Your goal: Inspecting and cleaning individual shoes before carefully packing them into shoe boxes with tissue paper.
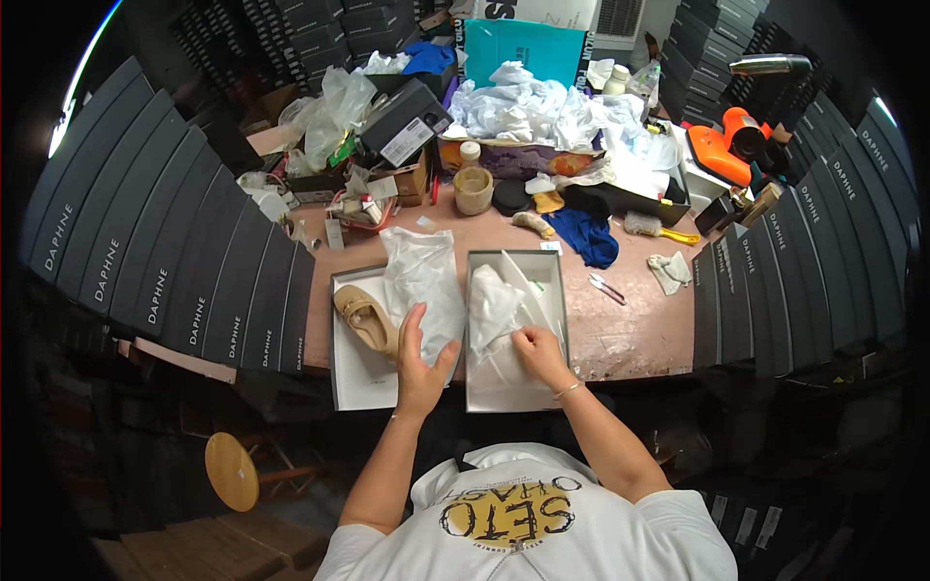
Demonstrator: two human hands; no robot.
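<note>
Two shallow shoebox halves lie side by side at the table's front edge. In the left box half [368, 392] rests a tan loafer [363, 318], its toe end partly behind my left hand [420, 366]. That hand is open, fingers spread, over a thin white wrapping sheet [423, 271] that lies across the box's right side. The right box half [484, 392] holds a bunched white wrapped bundle [492, 308], whose contents are hidden, and white paper [528, 295]. My right hand [542, 356] is closed, pinching the edge of the white paper.
Stacked dark shoeboxes [174, 232] [814, 252] wall both sides. Behind the boxes are a round jar [473, 191], a blue cloth [587, 232], snips [607, 289], a yellow-handled brush [661, 229] and a carton of crumpled white paper [528, 111]. An orange tool [719, 155] sits far right.
</note>
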